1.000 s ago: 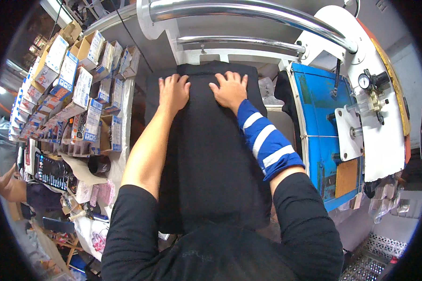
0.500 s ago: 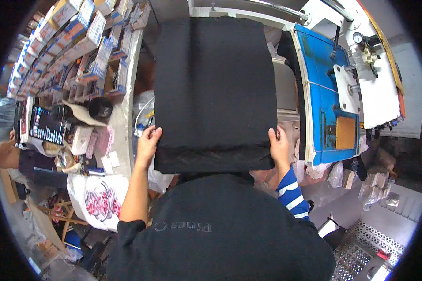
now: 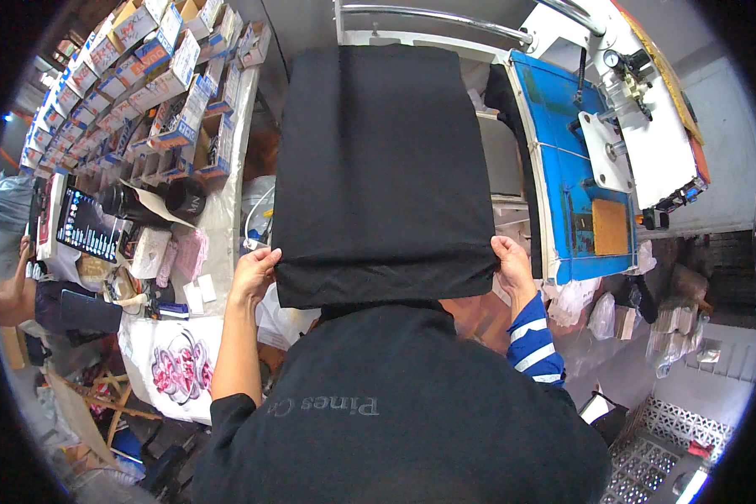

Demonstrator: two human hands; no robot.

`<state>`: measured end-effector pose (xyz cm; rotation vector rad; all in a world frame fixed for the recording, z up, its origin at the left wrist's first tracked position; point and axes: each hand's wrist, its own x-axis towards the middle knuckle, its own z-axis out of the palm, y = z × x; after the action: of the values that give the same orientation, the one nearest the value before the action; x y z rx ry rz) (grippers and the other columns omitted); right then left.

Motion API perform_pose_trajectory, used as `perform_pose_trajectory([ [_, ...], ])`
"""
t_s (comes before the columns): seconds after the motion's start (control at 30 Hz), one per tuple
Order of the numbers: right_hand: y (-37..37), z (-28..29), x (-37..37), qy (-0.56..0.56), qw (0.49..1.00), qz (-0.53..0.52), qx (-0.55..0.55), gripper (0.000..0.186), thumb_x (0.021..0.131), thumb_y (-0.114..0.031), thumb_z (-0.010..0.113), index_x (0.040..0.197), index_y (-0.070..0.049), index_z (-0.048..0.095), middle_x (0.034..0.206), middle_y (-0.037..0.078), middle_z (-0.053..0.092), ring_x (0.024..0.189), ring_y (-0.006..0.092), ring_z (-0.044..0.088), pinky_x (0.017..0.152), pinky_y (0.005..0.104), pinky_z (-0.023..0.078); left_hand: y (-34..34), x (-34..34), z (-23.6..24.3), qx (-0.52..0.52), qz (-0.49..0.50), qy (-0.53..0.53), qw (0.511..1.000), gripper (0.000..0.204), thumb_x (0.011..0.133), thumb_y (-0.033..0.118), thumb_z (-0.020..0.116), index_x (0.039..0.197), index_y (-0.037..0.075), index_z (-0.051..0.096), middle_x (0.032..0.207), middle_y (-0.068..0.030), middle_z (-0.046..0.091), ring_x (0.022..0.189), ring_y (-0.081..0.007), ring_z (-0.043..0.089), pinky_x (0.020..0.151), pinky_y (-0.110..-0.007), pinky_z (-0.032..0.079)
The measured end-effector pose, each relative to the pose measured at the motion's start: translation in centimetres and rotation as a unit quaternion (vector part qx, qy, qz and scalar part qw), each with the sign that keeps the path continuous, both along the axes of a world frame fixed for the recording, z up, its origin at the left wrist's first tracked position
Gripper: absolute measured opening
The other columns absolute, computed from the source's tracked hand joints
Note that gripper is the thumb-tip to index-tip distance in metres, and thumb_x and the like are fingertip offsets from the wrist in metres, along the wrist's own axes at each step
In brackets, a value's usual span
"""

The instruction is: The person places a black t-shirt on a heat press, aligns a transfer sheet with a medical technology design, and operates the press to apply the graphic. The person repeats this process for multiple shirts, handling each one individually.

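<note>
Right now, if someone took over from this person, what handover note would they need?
Left hand grips the near left corner of the folded black garment; right hand grips its near right corner.
The garment lies flat on the press platen, beside the blue machine panel, its near edge doubled over.
Done: cloth laid out flat, both near corners in hand.
Left: apparently settling or lifting it; I cannot tell which.

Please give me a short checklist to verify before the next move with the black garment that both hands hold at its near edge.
1. Left hand grips the near left corner of the black garment: ok.
2. Right hand grips the near right corner: ok.
3. Near edge level between the hands: ok.
4. Garment lies flat, no big wrinkles: ok.
5. Far edge lies straight by the metal rail: cannot tell.
6. Garment clear of the blue machine: ok, though close.
</note>
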<state>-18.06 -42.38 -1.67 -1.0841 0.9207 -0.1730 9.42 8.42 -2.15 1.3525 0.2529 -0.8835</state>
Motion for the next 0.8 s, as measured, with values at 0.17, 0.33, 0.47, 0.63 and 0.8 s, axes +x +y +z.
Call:
perform_pose_trajectory([
  [0.17, 0.1, -1.6, -1.7, -0.054, 0.996, 0.012, 0.070, 0.021, 0.106, -0.022, 0.069, 0.111, -0.002, 0.073, 0.111, 0.010, 0.078, 0.101, 0.0206, 0.073, 0.092, 0.0363, 0.057, 0.8, -0.4, -0.5, 0.019, 0.009, 0.006, 1.000, 0.015, 0.101, 0.021, 0.074, 0.106, 0.007, 0.074, 0.087, 0.0029, 0.072, 0.069, -0.0093, 0.059, 0.067, -0.028, 0.046],
  [0.33, -0.3, -1.3, -1.6, -0.022, 1.000, -0.012, 0.007, 0.028, 0.109, -0.028, 0.064, 0.112, -0.001, 0.072, 0.112, 0.009, 0.078, 0.099, 0.0194, 0.073, 0.092, 0.0347, 0.056, 0.9, -0.5, -1.8, -0.116, 0.026, 0.046, 0.992, 0.018, 0.100, 0.012, 0.076, 0.114, 0.002, 0.071, 0.102, -0.0027, 0.076, 0.083, -0.0123, 0.071, 0.077, -0.029, 0.058],
  [0.47, -0.2, -1.5, -1.3, -0.022, 0.999, -0.026, 0.000, 0.030, 0.110, -0.028, 0.063, 0.121, 0.000, 0.069, 0.116, 0.010, 0.076, 0.106, 0.0210, 0.071, 0.096, 0.0359, 0.055, 1.3, -0.2, -2.8, -0.084, 0.082, 0.083, 0.990, 0.019, 0.101, 0.010, 0.073, 0.118, 0.001, 0.070, 0.108, -0.0059, 0.077, 0.092, -0.0160, 0.073, 0.084, -0.032, 0.061],
  [0.63, 0.9, -3.9, -1.8, -0.072, 0.995, -0.036, -0.063, 0.029, 0.110, -0.023, 0.063, 0.127, 0.000, 0.069, 0.119, 0.010, 0.074, 0.107, 0.0218, 0.069, 0.099, 0.0373, 0.054, 2.0, -0.5, -3.5, -0.077, 0.072, 0.060, 0.993, 0.023, 0.108, 0.018, 0.063, 0.123, 0.001, 0.069, 0.117, -0.0067, 0.075, 0.105, -0.0178, 0.070, 0.100, -0.039, 0.055],
  [0.8, 1.9, -5.6, -1.5, 0.002, 0.964, -0.091, -0.251, 0.037, 0.112, -0.033, 0.059, 0.101, 0.000, 0.070, 0.093, 0.000, 0.066, 0.088, 0.0126, 0.056, 0.081, 0.0325, 0.048, 1.1, -1.0, -2.9, -0.128, 0.016, -0.012, 0.992, 0.031, 0.112, 0.020, 0.056, 0.135, -0.001, 0.063, 0.131, -0.0104, 0.073, 0.120, -0.0202, 0.069, 0.106, -0.035, 0.052],
])
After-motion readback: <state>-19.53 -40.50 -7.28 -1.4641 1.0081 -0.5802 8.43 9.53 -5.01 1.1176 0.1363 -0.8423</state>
